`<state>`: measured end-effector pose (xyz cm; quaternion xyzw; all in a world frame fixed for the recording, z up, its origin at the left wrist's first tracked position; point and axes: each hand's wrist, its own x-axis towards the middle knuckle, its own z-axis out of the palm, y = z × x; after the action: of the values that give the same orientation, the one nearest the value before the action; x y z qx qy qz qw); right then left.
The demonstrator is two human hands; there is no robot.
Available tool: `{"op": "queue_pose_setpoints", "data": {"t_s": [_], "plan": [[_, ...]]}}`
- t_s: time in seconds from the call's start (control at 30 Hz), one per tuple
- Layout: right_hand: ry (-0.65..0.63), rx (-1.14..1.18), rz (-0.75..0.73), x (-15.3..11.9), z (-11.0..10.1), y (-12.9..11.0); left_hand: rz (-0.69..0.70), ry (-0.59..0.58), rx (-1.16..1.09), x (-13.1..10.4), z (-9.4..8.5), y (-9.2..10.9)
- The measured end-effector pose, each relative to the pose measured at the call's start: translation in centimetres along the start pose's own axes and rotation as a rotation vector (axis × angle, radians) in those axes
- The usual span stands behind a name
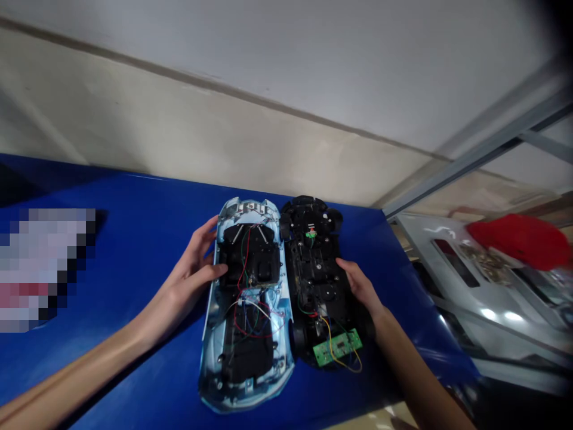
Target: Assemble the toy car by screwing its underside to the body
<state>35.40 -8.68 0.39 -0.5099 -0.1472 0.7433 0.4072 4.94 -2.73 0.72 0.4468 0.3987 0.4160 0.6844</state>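
Observation:
Two halves of a toy car lie side by side. The light blue toy car body shell (286,304) is upside down, its black interior and loose red, green and white wires showing. My left hand (194,269) grips its left edge, thumb over the rim and fingers along the outer side. Right of the shell is the black toy car chassis (313,275), with wheels and screws. A green circuit board (338,347) hangs on yellow wires at its near end. My right hand (360,286) holds the chassis's right side, thumb on top; its other fingers are mostly hidden.
Beneath both parts is a blue table (147,239) against a pale wall (224,125). A blurred-out flat item (49,263) lies at the left. Past the table's right edge, a metal frame (470,161) borders a grey surface with a red cloth-like item (519,242).

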Motion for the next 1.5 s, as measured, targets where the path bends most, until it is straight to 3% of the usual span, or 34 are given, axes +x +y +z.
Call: {"op": "queue_pose_setpoints", "data": {"t_s": [0.17,0.73,0.97,1.1,1.23,1.37,1.5], "plan": [[0.032,0.019,-0.017,-0.4,0.7,-0.1,0.088,-0.029,0.019,0.0,-0.2,-0.7],[-0.056,0.028,-0.075,-1.7,3.0,-0.4,0.229,-0.018,0.176,-0.1,-0.6,-1.6],[-0.097,-0.109,-0.025,-3.7,3.9,-2.3,0.28,-0.028,0.207,0.0,-0.6,-1.9],[-0.211,-0.252,0.066,-5.6,5.2,-3.8,0.301,-0.037,0.219,0.1,-0.8,-2.2],[-0.077,-0.496,0.079,-6.7,6.2,-4.6,0.327,-0.041,0.226,0.1,-0.9,-2.4],[0.098,-0.767,-0.129,-7.0,7.3,-4.9,0.3,-0.048,0.195,-0.2,-0.8,-2.1],[0.067,-1.083,-0.26,-7.6,9.9,-4.9,0.292,-0.05,0.228,-0.6,-0.9,-1.8]]}}
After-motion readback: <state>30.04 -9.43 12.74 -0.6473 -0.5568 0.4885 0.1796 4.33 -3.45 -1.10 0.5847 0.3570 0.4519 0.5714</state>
